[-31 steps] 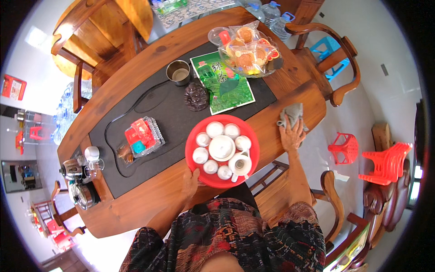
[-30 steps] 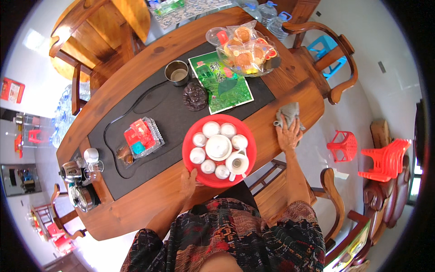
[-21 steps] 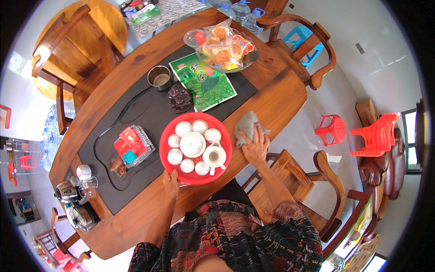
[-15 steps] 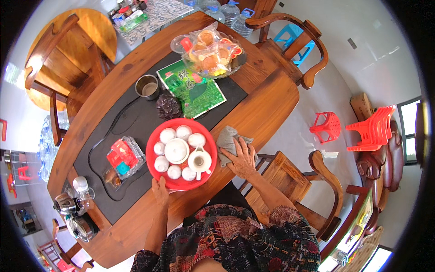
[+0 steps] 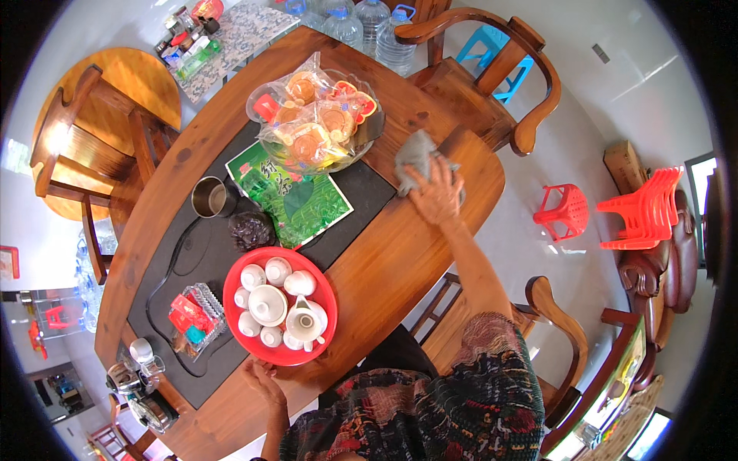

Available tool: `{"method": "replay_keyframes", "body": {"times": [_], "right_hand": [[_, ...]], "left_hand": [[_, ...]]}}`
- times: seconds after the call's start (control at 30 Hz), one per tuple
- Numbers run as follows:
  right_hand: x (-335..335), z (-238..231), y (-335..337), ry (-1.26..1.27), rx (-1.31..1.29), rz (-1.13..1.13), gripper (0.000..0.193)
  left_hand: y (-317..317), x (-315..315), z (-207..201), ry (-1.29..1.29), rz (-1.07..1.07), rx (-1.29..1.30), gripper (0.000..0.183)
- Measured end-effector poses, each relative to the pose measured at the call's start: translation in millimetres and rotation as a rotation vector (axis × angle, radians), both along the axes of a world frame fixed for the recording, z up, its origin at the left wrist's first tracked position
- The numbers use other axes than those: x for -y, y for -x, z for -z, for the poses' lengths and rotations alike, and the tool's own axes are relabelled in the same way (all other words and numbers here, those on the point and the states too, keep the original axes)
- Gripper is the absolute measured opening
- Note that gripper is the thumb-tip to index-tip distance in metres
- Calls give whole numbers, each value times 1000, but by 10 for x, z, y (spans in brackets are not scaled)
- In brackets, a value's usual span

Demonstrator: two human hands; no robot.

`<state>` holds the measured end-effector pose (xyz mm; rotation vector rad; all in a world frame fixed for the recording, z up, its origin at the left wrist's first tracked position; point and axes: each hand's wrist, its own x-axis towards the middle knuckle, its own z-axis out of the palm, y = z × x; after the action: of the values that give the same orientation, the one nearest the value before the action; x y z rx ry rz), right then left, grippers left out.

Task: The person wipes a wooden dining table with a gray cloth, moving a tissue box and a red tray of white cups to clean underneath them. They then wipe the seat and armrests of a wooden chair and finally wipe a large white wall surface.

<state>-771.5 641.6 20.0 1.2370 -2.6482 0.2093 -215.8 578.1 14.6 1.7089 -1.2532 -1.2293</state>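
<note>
My right hand [image 5: 438,192] presses a grey cloth [image 5: 416,157] onto the wooden tabletop, toward the table's far right end; its fingers lie over the cloth. My left hand [image 5: 265,384] is at the table's near edge, just below the round red tray [image 5: 329,288], with its fingers loosely apart and nothing in them. Whether its fingertips touch the tray's rim, I cannot tell. On the tray stand several small white cups [image 5: 300,283], a white lidded bowl [image 5: 268,306] and a white pitcher [image 5: 306,320] with a strainer on top.
Beyond the tray lie a green packet [image 5: 307,203], a dark lump in plastic [image 5: 251,230], a metal cup [image 5: 213,197] and a bowl of wrapped pastries [image 5: 319,138]. A clear box of red packets [image 5: 196,319] sits left. Wooden chairs [image 5: 480,84] surround the table.
My right hand has slid the cloth away from me across the tabletop, toward the far right. My left hand has come off the tray's side and lowered slightly. The view has shifted.
</note>
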Motion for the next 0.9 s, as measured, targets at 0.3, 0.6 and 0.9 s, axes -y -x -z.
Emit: {"method": "replay_keyframes", "body": {"times": [0.3,0.6,0.9], "right_hand": [[-560,212,907,37,140,780,47],[-515,307,-355,235,166,952,47],[-486,103,-2496,533,658,932,54]], "left_hand": [[176,-386,-391,225,741,814,74],[-145,-391,-180,347,1019,932,105],[-641,-305,-419,580,1232,682,86]]}}
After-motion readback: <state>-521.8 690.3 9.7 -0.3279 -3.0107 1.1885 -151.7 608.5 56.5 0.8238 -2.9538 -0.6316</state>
